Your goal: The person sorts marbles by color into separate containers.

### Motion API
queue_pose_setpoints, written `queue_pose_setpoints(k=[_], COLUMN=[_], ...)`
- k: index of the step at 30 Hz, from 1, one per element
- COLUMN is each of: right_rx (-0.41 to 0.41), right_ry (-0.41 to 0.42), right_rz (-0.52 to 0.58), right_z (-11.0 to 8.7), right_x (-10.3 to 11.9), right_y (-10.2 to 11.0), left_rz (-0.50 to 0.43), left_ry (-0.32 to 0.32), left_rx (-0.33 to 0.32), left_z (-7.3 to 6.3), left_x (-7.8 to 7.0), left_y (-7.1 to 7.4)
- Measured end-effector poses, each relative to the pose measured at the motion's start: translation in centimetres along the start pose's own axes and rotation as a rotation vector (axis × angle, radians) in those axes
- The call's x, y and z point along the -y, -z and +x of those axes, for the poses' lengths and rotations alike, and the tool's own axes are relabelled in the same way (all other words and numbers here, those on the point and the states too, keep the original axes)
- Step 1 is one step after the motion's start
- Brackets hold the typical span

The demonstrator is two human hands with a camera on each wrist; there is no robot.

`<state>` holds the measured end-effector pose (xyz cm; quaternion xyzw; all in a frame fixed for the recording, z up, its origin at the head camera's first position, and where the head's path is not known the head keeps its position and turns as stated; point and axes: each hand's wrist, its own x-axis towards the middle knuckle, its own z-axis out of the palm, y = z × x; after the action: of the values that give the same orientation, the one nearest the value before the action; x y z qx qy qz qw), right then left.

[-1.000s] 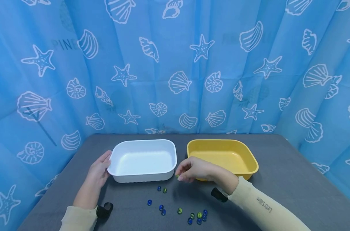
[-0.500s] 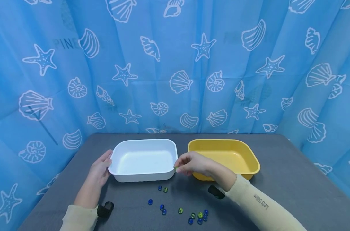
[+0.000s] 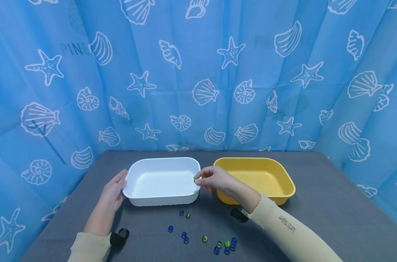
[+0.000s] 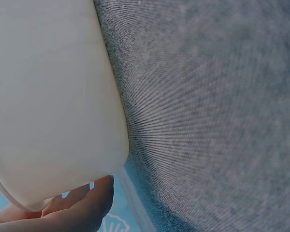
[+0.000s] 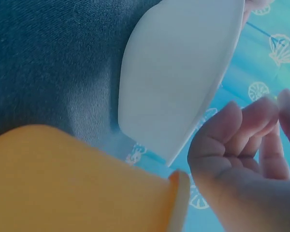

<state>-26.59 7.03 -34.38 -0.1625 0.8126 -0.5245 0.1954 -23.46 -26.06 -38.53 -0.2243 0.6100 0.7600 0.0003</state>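
Note:
At the left end of the white plastic basin (image 3: 160, 201), my left hand (image 3: 114, 192) holds its side by the rim. In the left wrist view its fingers (image 4: 99, 198) touch the outer end wall below the rim. My right hand (image 3: 213, 177) pinches a small yellow-green glass marble (image 3: 196, 180) between thumb and fingertips, just at the inner edge of the basin's right rim. The right wrist view shows the curled right-hand fingers (image 5: 222, 123) beside the white basin (image 5: 169, 72); there the marble is hard to make out. No marbles show inside the white basin.
A yellow basin (image 3: 285, 198) stands to the right, partly behind my right forearm. Several blue marbles (image 3: 170, 229) and yellow-green marbles (image 3: 204, 238) lie scattered on the grey cloth-covered table (image 3: 146, 233) in front. A blue shell-print curtain (image 3: 192, 72) hangs behind.
My right hand has risen and moved slightly left and away from me, carrying the marble from in front of the white basin to its right rim. The left hand has stayed put.

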Motion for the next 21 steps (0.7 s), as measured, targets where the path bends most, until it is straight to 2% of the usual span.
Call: queue_pose_setpoints(k=[10, 21], right_rx=[-0.081, -0.114], right_ry=[-0.052, -0.089], right_rz=[-0.007, 0.047], right_z=[1.5, 2.1], right_x=[0.1, -0.4], right_y=[-0.9, -1.4], left_rz=[0.019, 0.037], left_ry=[-0.005, -0.013], left_rx=[-0.015, 0.011], left_z=[0.0, -0.2], left_x=[-0.1, 0.0], left_y=[-0.1, 0.1])
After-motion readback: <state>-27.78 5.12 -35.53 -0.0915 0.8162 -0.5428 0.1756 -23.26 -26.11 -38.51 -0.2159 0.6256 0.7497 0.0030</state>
